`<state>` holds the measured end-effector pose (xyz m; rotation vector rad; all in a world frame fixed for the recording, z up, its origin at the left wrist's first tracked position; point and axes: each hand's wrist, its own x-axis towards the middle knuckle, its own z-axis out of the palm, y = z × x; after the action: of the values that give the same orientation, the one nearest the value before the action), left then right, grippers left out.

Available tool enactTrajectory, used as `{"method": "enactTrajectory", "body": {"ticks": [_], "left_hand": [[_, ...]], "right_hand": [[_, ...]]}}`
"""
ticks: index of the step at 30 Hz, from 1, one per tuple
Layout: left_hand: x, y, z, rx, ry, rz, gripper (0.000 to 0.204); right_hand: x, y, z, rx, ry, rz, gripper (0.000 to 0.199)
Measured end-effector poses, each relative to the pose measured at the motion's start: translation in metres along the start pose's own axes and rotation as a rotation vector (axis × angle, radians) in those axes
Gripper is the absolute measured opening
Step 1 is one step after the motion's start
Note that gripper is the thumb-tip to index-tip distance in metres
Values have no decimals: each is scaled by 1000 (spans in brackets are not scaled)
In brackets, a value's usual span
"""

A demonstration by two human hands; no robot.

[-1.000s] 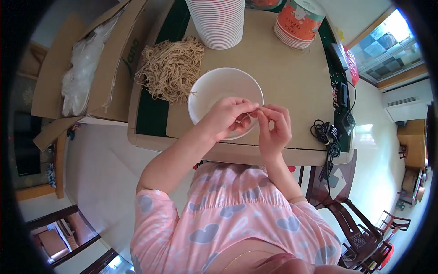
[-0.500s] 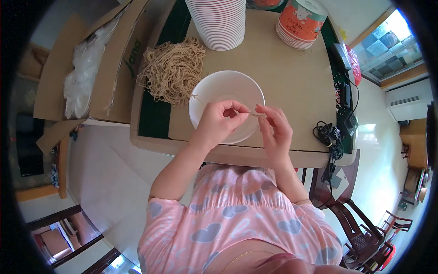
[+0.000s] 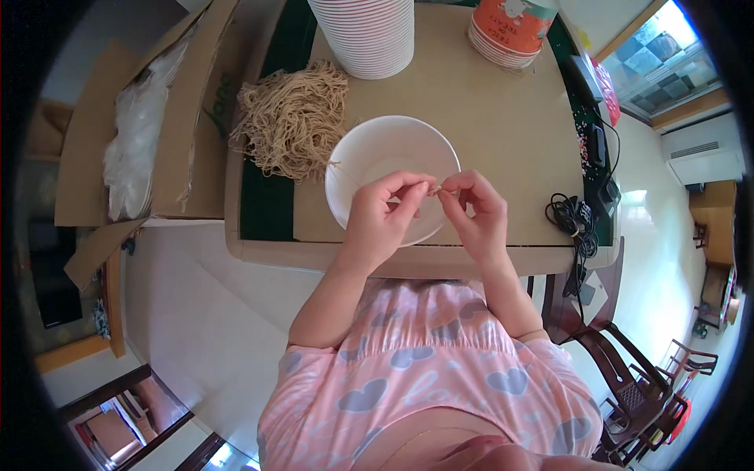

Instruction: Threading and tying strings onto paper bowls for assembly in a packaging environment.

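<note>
My left hand (image 3: 380,218) and my right hand (image 3: 481,213) meet over the near right side of a round white tub (image 3: 353,157). Both are closed in a pinch, thumb against fingers, on a short bit of beige string (image 3: 434,191) between the fingertips. Most of that string is hidden by the fingers. Left of the tub lies a tangled heap of beige string (image 3: 290,125), and a stray end of it reaches the tub's left rim. The inside of the tub looks plain white.
Behind the tub rise a tall stack of white cups (image 3: 367,35) and an orange printed stack of tubs (image 3: 510,35). A cardboard box (image 3: 184,125) with clear plastic bags stands at left. Coiled black cables (image 3: 573,220) lie at the table's right edge.
My fingertips have come closer together, so less string shows between them. The view has shifted slightly; the tub and the heap stay in place on the table.
</note>
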<state>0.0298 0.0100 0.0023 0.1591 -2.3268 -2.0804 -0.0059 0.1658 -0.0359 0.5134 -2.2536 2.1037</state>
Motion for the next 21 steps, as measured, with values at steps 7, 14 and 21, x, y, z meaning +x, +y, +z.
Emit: {"method": "enactTrajectory", "body": {"ticks": [7,14,21], "left_hand": [[-2,-2,6,17,83,49,11],[-4,2,8,167,136,186,7],[-7,1,0,136,182,141,6]], "right_hand": [[0,-1,2,-53,12,-13,10],[-1,-2,3,-109,16,-22,11],[-1,-25,4,-364,-37,-34,25]]}}
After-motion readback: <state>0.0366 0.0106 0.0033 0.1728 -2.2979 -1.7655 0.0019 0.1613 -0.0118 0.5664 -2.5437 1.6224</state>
